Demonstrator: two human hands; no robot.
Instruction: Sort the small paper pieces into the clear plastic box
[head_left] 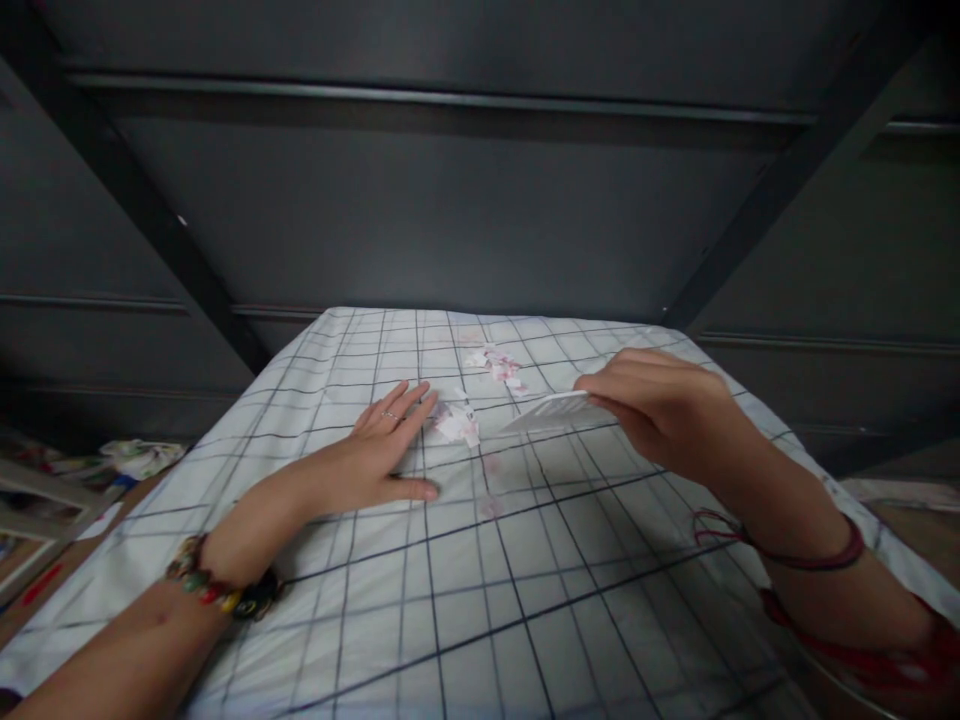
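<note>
My left hand rests flat on the checked cloth with its fingers spread, its fingertips beside a small heap of white and pink paper scraps. In my right hand a thin white card is pinched by one end, tilted low above the cloth and pointing left toward that heap. Farther back lies a second group of paper scraps, also white and pink. What is on the card is too blurred to read.
A white cloth with dark grid lines covers the table, with faint pink stains on it. Behind the table stands a dark panelled wall. At the far left are a pale rack, a crumpled cloth and a red object on the floor.
</note>
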